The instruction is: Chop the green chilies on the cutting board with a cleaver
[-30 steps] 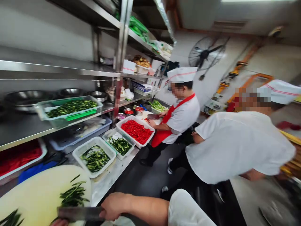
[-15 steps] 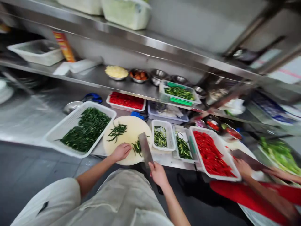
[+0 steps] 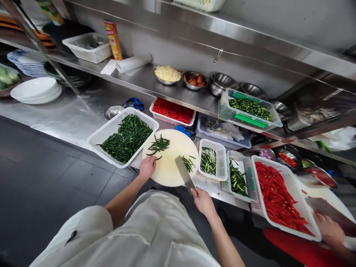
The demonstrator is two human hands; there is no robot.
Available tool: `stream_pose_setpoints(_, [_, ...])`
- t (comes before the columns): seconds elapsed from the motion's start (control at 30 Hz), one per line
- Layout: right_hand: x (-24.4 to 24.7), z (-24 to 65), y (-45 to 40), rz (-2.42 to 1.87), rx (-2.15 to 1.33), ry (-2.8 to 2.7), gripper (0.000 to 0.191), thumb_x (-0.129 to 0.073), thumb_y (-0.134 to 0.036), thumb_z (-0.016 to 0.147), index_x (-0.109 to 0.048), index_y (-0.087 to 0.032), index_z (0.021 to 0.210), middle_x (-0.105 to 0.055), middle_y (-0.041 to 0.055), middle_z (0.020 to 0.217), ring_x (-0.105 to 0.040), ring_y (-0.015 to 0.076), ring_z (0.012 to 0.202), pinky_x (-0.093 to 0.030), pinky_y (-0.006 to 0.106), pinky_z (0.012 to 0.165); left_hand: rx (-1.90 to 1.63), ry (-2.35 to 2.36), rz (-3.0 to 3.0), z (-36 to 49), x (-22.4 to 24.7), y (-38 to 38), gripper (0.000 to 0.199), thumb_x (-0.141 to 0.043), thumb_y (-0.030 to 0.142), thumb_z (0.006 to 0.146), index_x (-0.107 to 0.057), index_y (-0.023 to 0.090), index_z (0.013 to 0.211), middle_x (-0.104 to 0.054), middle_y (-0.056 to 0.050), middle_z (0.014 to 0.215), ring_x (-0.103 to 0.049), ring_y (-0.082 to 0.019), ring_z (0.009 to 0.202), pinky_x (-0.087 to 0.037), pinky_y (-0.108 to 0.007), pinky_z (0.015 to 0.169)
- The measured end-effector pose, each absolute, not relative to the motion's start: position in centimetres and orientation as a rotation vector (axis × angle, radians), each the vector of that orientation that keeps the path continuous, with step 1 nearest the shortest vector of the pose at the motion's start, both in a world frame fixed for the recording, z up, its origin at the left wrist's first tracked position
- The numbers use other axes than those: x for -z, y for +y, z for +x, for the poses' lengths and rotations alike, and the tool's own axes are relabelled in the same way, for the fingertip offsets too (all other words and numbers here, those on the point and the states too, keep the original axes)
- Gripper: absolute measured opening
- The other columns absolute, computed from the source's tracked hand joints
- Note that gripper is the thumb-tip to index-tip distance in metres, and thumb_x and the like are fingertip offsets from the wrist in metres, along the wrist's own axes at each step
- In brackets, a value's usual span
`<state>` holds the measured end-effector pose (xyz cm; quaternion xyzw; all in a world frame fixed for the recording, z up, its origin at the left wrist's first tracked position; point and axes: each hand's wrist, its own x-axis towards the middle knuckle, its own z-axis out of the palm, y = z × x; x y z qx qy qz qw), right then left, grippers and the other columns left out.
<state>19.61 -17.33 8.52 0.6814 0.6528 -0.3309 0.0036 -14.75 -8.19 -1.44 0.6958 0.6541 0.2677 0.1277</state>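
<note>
A round white cutting board (image 3: 169, 168) lies in front of me. My right hand (image 3: 204, 201) is closed around the handle of a cleaver (image 3: 184, 173), its blade resting over the board beside some cut green chilies (image 3: 189, 163). At the board's left edge my left hand (image 3: 147, 167) has its fingers drawn together on a green chili (image 3: 158, 158), of which one end shows. Just beyond it lies a small pile of whole green chilies (image 3: 161, 143). A white basket (image 3: 94, 142) full of green chilies stands to the left, touching or almost touching the board.
Right of the board stand a small basket (image 3: 221, 163) and a clear tub (image 3: 251, 194) of cut green chilies, then a basket of red chilies (image 3: 278, 200). A co-worker's hand (image 3: 329, 228) holds another cleaver (image 3: 333, 213). A steel shelf (image 3: 139, 79) with bowls overhangs the back.
My left hand has moved left, away from the cut chilies to the board's edge by the whole ones. The cleaver has shifted slightly off the cut pieces. The view has swung left.
</note>
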Motion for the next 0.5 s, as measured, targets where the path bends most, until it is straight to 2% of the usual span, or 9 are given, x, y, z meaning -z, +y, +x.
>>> stream_pose_setpoints(0.1, [-9.5, 18.2, -17.0, 2.141, 1.013, 2.056, 0.036, -0.043, -0.037, 0.109, -0.069, -0.020, 0.092, -0.076, 0.0094, 0.084, -0.071, 0.0221, 0.082, -0.042, 0.027, 0.075, -0.816, 1.867, 1.999, -14.4, 1.9, -8.8, 0.023, -0.051, 0.014, 0.102, -0.069, 0.019, 0.117, -0.074, -0.010, 0.114, -0.068, -0.025, 0.110, -0.054, -0.041, 0.102])
stream_pose_setpoints(0.27, [-8.9, 16.0, -18.4, 2.116, 1.272, 1.991, 0.039, -0.044, -0.037, 0.110, -0.068, -0.019, 0.086, -0.073, 0.0036, 0.070, -0.068, 0.0177, 0.067, -0.040, 0.024, 0.067, -0.906, 1.829, 2.012, -14.0, 2.0, -9.3, 0.030, -0.052, 0.015, 0.099, -0.066, 0.019, 0.125, -0.071, -0.011, 0.121, -0.067, -0.026, 0.116, -0.055, -0.041, 0.109])
stream_pose_setpoints(0.37, [-8.5, 16.2, -18.6, 2.116, 1.358, 1.935, 0.044, -0.040, -0.039, 0.111, -0.068, -0.019, 0.082, -0.071, 0.0023, 0.065, -0.067, 0.0164, 0.063, -0.040, 0.022, 0.066, -0.870, 1.785, 2.072, -13.6, 1.7, -8.5, 0.030, -0.052, 0.021, 0.101, -0.067, 0.017, 0.127, -0.070, -0.011, 0.123, -0.066, -0.026, 0.118, -0.055, -0.042, 0.110])
stream_pose_setpoints(0.5, [-9.2, 16.9, -17.5, 2.184, 1.158, 1.922, 0.043, -0.042, -0.038, 0.110, -0.072, -0.019, 0.087, -0.078, 0.0073, 0.079, -0.074, 0.0189, 0.076, -0.044, 0.023, 0.070, -0.746, 1.629, 2.221, -13.1, 1.6, -7.1, 0.032, -0.045, 0.029, 0.106, -0.072, 0.017, 0.116, -0.073, -0.010, 0.120, -0.068, -0.025, 0.115, -0.055, -0.041, 0.109])
